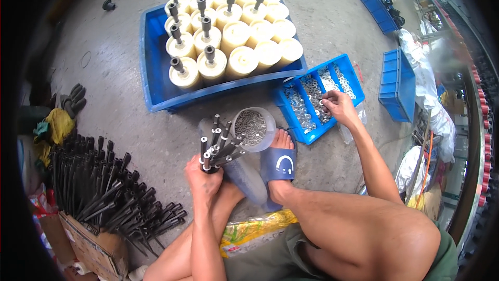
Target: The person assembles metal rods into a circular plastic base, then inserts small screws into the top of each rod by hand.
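Note:
My left hand (204, 179) is closed around a bundle of black rods (224, 148) whose upper ends show pale metal tips. Out to the right, my right hand (339, 106) reaches over a blue compartment tray (310, 136), fingers pinched at the small metal hardware. Nuts and washers lie loose in its compartments; whatever is between my fingertips is too small to make out. A translucent tub (269, 139) of small screws or studs stands between my hands. Beyond it, cream-coloured cylinders (243, 61) fill much of a blue crate (156, 91), several with a dark rod end upright in the top.
A large pile of black rods (104, 182) lies at my left, beside a cardboard box (88, 244). Dark gloves (74, 100) lie behind it. At right are a blue bin (397, 88), another blue crate (375, 6) and white sacks (416, 62). My slippered foot (280, 164) is by the tub.

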Action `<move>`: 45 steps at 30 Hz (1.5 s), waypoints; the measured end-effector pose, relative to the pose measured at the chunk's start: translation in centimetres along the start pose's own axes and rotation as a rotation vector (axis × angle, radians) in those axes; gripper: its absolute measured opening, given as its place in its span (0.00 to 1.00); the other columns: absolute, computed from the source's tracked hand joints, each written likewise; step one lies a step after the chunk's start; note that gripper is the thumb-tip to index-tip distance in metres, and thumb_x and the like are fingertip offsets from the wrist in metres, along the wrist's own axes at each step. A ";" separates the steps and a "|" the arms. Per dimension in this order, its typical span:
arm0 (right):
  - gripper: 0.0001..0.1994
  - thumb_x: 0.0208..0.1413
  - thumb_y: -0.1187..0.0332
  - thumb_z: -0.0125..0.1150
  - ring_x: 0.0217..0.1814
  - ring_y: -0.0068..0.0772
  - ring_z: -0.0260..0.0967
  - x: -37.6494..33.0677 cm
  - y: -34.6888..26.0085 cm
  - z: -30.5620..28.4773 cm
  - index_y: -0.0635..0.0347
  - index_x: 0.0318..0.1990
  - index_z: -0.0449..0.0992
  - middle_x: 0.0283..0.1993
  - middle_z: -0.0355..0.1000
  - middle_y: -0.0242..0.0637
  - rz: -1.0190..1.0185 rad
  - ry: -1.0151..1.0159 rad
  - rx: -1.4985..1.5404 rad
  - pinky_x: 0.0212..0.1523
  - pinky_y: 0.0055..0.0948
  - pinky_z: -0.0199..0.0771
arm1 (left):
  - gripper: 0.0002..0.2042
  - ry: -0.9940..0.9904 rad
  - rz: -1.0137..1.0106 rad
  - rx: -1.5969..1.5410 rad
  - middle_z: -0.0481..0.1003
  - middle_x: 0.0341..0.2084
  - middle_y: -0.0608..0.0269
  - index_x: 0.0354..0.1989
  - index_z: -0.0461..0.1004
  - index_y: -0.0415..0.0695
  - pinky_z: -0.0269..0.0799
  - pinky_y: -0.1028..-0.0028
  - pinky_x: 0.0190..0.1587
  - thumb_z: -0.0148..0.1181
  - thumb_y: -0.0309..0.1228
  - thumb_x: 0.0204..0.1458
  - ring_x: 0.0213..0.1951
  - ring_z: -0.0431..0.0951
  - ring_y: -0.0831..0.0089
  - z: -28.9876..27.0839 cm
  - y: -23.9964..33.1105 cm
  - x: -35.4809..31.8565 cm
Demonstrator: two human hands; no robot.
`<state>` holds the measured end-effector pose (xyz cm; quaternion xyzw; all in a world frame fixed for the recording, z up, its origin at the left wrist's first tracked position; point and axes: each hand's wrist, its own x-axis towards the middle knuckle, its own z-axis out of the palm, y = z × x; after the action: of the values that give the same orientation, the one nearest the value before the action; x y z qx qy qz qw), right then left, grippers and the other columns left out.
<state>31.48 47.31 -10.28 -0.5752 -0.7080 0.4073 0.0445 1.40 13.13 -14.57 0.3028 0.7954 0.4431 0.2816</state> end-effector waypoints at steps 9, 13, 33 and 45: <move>0.07 0.66 0.71 0.63 0.36 0.21 0.78 -6.4 -14.5 3.9 0.66 0.45 0.78 0.38 0.80 0.35 -0.208 -0.188 0.292 0.30 0.21 0.76 | 0.06 0.054 0.124 0.068 0.76 0.22 0.55 0.23 0.74 0.46 0.65 0.56 0.37 0.67 0.29 0.44 0.32 0.76 0.51 0.2 -0.8 0.0; 0.06 0.63 0.73 0.66 0.33 0.17 0.75 -9.9 -19.8 8.5 0.66 0.43 0.78 0.35 0.80 0.33 -0.381 -0.364 0.411 0.29 0.21 0.74 | 0.05 0.033 0.096 0.149 0.78 0.26 0.58 0.25 0.75 0.46 0.65 0.59 0.42 0.66 0.27 0.41 0.35 0.77 0.53 -0.1 -0.8 -0.2; 0.08 0.49 0.74 0.76 0.31 0.29 0.79 -9.4 -25.6 10.3 0.63 0.37 0.85 0.33 0.83 0.37 -0.633 -0.598 -0.046 0.34 0.27 0.78 | 0.08 0.042 0.163 0.281 0.78 0.25 0.62 0.26 0.76 0.47 0.67 0.61 0.44 0.68 0.25 0.37 0.36 0.77 0.56 -0.6 0.1 -0.1; 0.09 0.46 0.70 0.74 0.36 0.49 0.79 -8.7 -26.9 10.7 0.61 0.36 0.86 0.32 0.80 0.43 -0.932 -0.542 -0.340 0.40 0.40 0.80 | 0.07 0.044 0.127 0.280 0.78 0.26 0.60 0.27 0.75 0.45 0.67 0.61 0.44 0.66 0.24 0.39 0.36 0.78 0.56 -0.6 0.6 -0.3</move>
<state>7.82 34.09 3.05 -0.0757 -0.9289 0.3579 -0.0569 1.28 12.83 -13.69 0.3789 0.8347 0.3513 0.1904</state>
